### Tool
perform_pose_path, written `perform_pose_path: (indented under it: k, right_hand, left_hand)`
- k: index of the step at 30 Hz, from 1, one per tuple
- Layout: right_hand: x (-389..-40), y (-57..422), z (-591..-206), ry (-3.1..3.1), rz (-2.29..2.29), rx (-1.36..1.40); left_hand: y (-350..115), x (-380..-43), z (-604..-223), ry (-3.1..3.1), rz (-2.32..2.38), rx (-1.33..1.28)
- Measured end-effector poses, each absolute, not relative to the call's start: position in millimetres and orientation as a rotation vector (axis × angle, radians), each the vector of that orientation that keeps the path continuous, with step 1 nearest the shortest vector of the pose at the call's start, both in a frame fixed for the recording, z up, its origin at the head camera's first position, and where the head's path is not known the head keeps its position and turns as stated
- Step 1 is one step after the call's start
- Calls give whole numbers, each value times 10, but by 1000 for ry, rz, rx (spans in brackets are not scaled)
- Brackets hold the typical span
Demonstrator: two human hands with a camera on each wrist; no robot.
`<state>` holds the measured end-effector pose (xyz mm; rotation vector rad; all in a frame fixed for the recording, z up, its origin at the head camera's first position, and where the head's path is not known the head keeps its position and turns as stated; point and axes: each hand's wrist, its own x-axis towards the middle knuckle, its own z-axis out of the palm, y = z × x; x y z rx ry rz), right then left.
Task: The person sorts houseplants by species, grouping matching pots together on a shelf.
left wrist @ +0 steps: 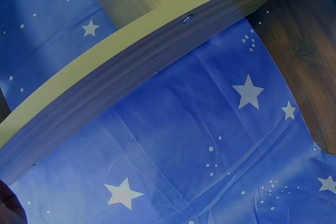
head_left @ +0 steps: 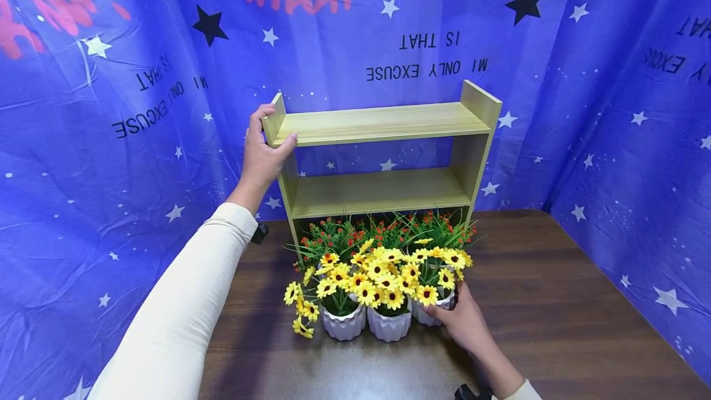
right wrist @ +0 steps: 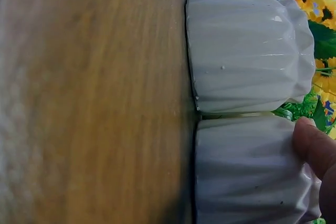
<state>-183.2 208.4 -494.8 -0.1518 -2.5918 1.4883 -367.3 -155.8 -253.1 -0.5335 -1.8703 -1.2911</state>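
Note:
My left hand (head_left: pixel 263 156) grips the upper left corner of a light wooden two-tier shelf (head_left: pixel 383 123), thumb on the top board's front edge and fingers around the side panel. The left wrist view shows the outer face of that side panel (left wrist: pixel 131 61). At the right end of the front row, my right hand (head_left: pixel 466 321) holds a white fluted flower pot (head_left: pixel 426 316) of yellow daisies. Its thumb (right wrist: pixel 313 142) presses the pot near the rim. Beside it stand two matching pots, a middle one (head_left: pixel 390 326) and a left one (head_left: pixel 343 325), also with yellow daisies.
Behind the daisies, plants with small red flowers (head_left: pixel 333 236) stand in front of the shelf's lower opening. Everything rests on a dark brown wooden table (head_left: pixel 544 301). A blue star-printed curtain (head_left: pixel 333 60) hangs close behind the shelf and along both sides.

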Motion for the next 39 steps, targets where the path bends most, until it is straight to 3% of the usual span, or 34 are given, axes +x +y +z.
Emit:
perform_pose_path:
  k: [14,39]
  right_hand:
    - [-1777,2110,-4764,-2502,1533,-215]
    - [-1797,2320,-3912,-2383,1484,-119]
  left_hand:
    - [-1585,-3649,-2507,-1923,-1270,-495]
    - [-1550,-3665,-2553,-1894,-1301,-491]
